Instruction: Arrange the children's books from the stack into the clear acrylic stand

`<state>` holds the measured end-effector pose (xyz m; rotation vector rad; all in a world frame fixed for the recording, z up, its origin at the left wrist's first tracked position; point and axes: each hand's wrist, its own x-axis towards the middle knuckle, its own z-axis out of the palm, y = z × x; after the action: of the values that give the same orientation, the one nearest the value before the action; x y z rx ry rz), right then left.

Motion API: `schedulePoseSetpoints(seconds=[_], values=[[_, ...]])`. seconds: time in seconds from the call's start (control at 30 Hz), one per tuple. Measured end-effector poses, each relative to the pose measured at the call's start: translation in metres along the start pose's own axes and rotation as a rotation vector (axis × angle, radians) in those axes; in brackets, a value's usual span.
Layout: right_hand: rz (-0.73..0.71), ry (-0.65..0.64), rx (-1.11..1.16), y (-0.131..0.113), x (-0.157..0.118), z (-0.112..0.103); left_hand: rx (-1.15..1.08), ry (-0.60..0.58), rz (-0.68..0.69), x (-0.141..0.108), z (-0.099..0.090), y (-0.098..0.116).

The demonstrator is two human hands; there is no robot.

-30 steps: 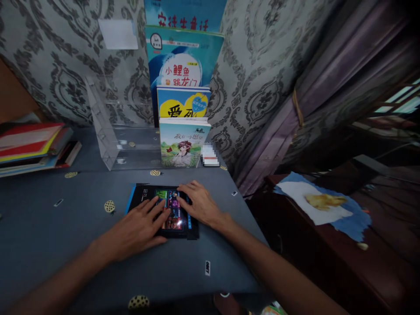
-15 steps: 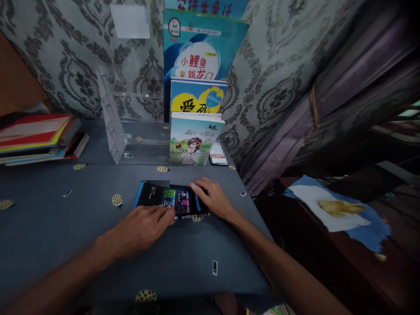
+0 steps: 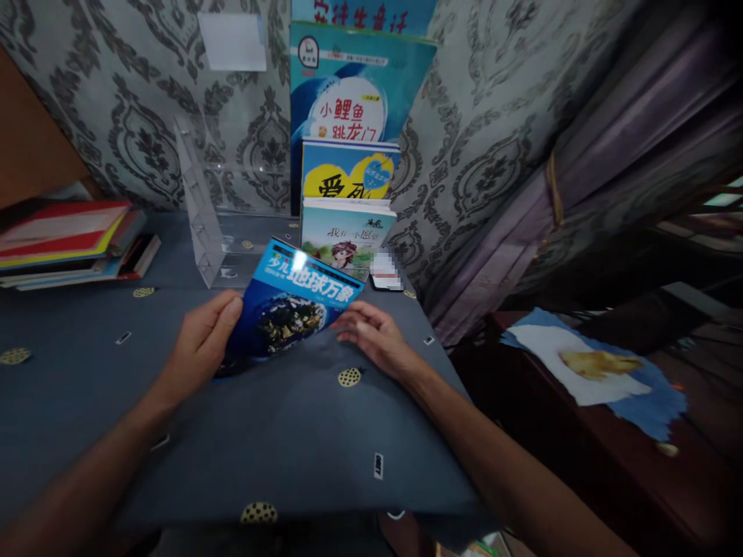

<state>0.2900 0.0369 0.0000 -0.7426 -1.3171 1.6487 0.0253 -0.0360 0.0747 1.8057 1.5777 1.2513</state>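
A blue book with a globe picture on its cover is tilted up over the table. Its left edge is gripped by my left hand, thumb on the cover. At the book's lower right corner, my right hand has its fingers curled round the edge. Behind the book stands a clear stepped display rack. Its right column holds several books, among them a green-covered book, a yellow and blue book and a teal book.
A pile of books lies at the table's left. Beside the rack's right side is a phone-like object, partly blurred out. To the right, a lower dark red surface carries a blue cloth. A purple curtain hangs behind it.
The book lay on the table with its dark back cover up under both hands. Now it is raised and tilted, its blue globe cover showing, with my left hand farther left.
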Motion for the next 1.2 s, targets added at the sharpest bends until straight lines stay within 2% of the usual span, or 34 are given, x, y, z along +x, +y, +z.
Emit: schedulePoseSetpoints(seconds=[0.13,0.23,0.37,0.43,0.5,0.6,0.7,0.8,0.93,1.03,1.13,1.2], values=[[0.085,-0.122,-0.103,0.006,-0.006,0.014,-0.313,0.144,-0.211,0.000,0.010,-0.005],[0.124,-0.180,-0.137,0.006,-0.010,0.018,-0.504,0.115,-0.379,0.002,0.022,-0.012],[0.190,-0.156,-0.056,-0.001,-0.010,0.014,-0.588,-0.023,-0.543,0.007,0.031,-0.027],[0.248,-0.149,-0.061,-0.003,-0.008,0.007,-0.562,-0.156,-0.613,0.009,0.031,-0.034],[0.312,-0.157,-0.100,-0.005,-0.007,-0.001,-0.481,-0.336,-0.638,0.010,0.029,-0.042],[0.418,-0.223,-0.163,-0.005,-0.006,-0.011,-0.288,-0.527,-0.549,0.011,0.026,-0.053],[0.491,-0.291,-0.202,-0.004,-0.007,-0.016,-0.094,-0.565,-0.438,0.012,0.023,-0.059],[0.513,-0.307,-0.244,-0.005,-0.008,-0.017,0.134,-0.517,-0.280,0.012,0.020,-0.059],[0.533,-0.311,-0.424,-0.005,-0.007,-0.020,0.467,-0.339,-0.051,0.011,0.019,-0.057],[0.417,-0.239,-0.621,-0.006,-0.006,-0.017,0.567,-0.234,0.080,0.010,0.023,-0.059],[0.195,-0.155,-0.707,-0.009,-0.001,0.002,0.546,-0.240,0.195,0.008,0.027,-0.066],[-0.002,-0.136,-0.804,-0.009,0.004,0.023,0.534,-0.265,0.213,0.007,0.029,-0.070]])
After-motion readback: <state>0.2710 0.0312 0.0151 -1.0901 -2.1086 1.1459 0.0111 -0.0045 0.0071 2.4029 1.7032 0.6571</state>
